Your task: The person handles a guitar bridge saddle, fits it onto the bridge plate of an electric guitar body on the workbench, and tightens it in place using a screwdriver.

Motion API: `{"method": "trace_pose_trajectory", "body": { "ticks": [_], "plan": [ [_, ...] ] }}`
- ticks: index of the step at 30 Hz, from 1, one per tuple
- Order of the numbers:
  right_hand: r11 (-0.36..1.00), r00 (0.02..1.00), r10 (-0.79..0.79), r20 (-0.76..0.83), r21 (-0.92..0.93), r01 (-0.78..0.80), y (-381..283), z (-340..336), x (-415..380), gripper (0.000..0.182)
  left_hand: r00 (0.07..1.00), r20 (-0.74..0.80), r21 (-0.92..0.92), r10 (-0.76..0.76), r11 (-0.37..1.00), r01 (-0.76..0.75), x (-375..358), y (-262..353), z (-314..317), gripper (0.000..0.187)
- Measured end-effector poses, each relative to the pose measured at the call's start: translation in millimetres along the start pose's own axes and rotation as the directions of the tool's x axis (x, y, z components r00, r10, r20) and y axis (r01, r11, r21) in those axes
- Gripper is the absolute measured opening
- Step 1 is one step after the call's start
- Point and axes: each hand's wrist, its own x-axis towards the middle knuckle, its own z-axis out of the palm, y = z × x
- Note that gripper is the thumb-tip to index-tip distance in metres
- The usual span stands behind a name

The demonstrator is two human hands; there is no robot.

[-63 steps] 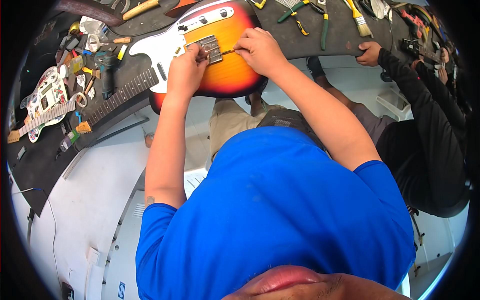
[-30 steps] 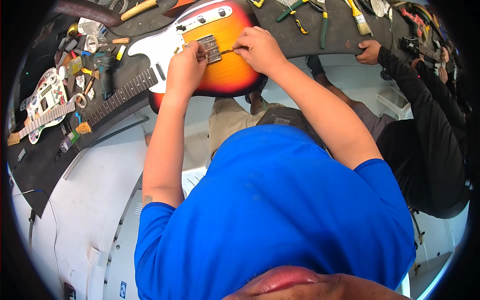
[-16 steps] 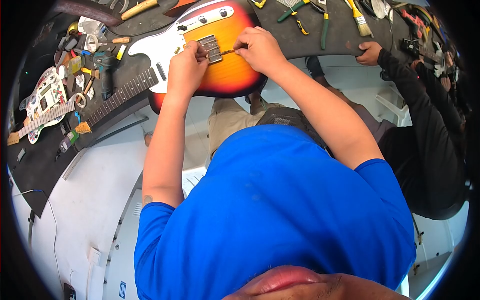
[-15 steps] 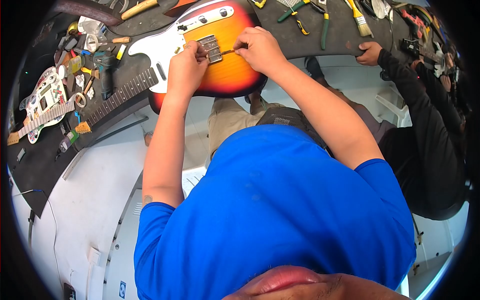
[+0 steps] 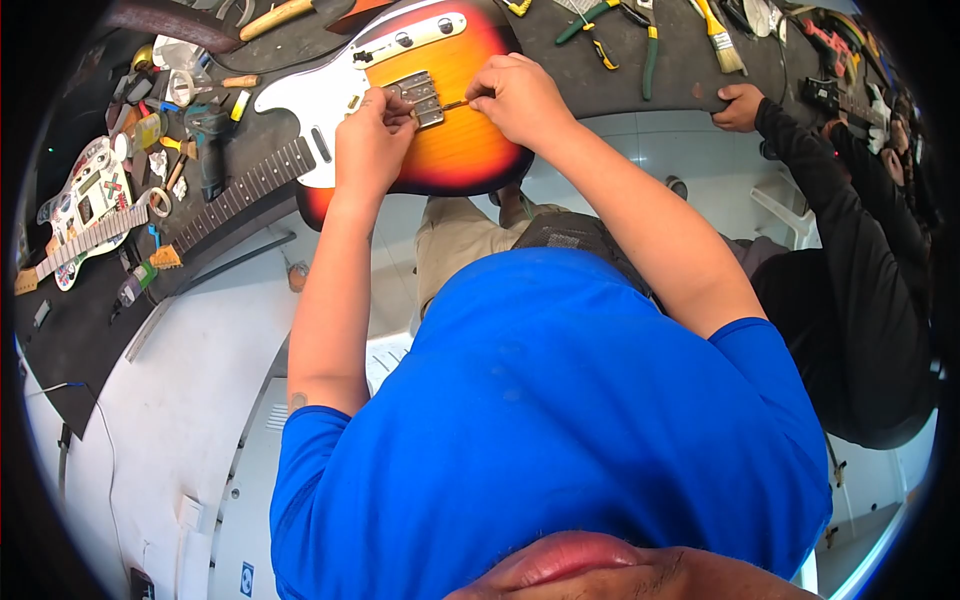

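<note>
A sunburst electric guitar with a white pickguard lies on the dark bench, its neck running down to the left. My right hand pinches a thin dark rod-like tool, whose tip reaches the rear edge of the metal bridge. At the bridge's other side, my left hand has its fingertips pressed together; whatever sits between them is too small to make out. The chrome control plate with its knobs lies beyond both hands.
Pliers and a paintbrush lie to the right. A co-worker's hand rests at the bench edge. On the left are a stickered guitar, a cordless drill and a tape roll. A wooden handle lies at the back.
My left hand has shifted very slightly and its fingers have curled a little at the bridge. My right hand and the thin tool stay nearly in place.
</note>
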Motion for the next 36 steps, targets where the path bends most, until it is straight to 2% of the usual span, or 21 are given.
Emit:
{"method": "trace_pose_trajectory", "body": {
  "ticks": [18,24,36],
  "plan": [
    [0.999,1.000,-0.026,0.006,-0.031,0.026,-0.4,-1.5,-2.7,0.013,1.000,0.004,0.012,-0.008,1.000,0.008,-1.1,0.1,0.2,0.018],
    [0.997,0.999,-0.048,0.009,-0.057,0.049,0.2,-2.1,-2.1,0.013,0.998,0.035,0.044,-0.057,0.997,0.056,-0.5,6.7,-2.5,0.018],
    [0.999,0.999,-0.024,-0.021,-0.022,0.024,-1.1,-0.1,-4.9,0.012,0.999,0.008,-0.117,-0.049,0.992,0.049,-1.0,-6.8,1.5,0.020]
  ]
}}
